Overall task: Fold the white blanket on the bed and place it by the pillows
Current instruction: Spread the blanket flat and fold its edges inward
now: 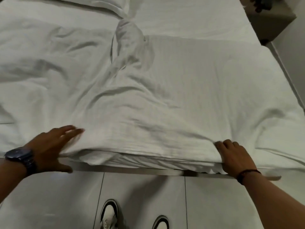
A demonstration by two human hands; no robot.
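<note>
Gripping now: I am pinching the near edge of the white blanket (148, 100) with my right hand (234, 156), fingers curled over the hem at the foot of the bed (206, 20).
Flattening: I am pressing my left hand (54, 144) flat on the cloth, fingers spread and blurred, thumb hanging off the edge, gripping nothing.
Spacing: I am keeping both hands well apart along the same hem, the wristwatch (21, 157) side working the looser corner.
Blanket position: I am seeing it lying across the mattress, rumpled on the left, smoother on the right, with a bunched ridge running up the middle.
Doing it well: I am judging that the left corner needs a firm pinch too, so both ends lift evenly and the ridge pulls out.
Destination: I am aiming toward the pillow (69, 3) at the far end.
Underfoot: I am standing close, shoes (109, 214) on the tiled floor (143, 195).
</note>
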